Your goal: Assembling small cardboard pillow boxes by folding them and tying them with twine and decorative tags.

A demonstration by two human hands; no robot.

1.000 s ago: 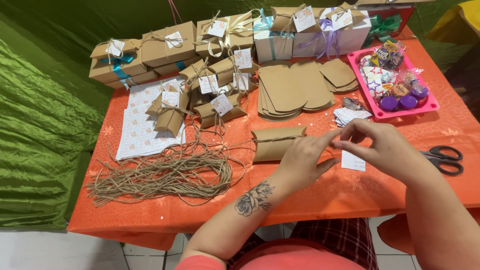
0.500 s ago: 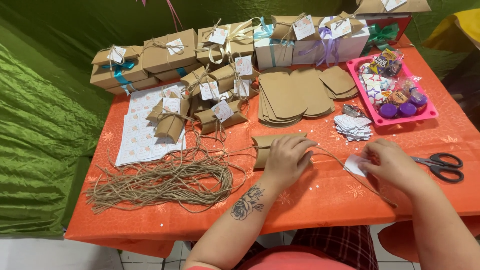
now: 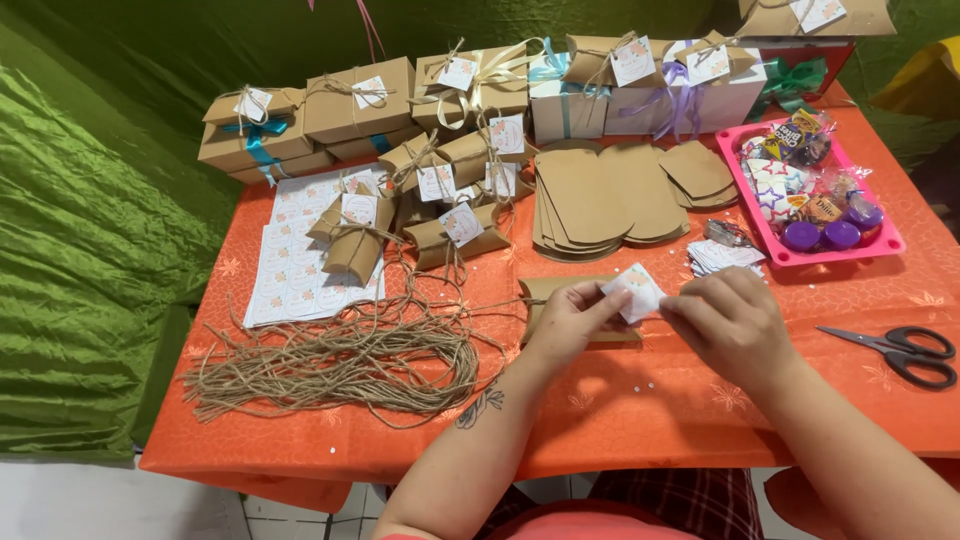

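At frame centre, left hand [image 3: 568,322] and right hand [image 3: 728,320] pinch a small white tag [image 3: 634,292] between them, directly above the kraft pillow box [image 3: 545,290].

Black scissors [image 3: 900,350], pink candy tray [image 3: 752,205], twine pile [image 3: 340,365], sticker sheet [image 3: 290,270]

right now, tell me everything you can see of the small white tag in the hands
The tag is a small white paper card, roughly square, with a faint pastel print whose details are too small to tell. It is tilted, one corner pointing up. The left hand pinches its left edge with the fingertips, and the right hand meets its right side. It is held just above a flat brown paper box lying on the orange tablecloth.
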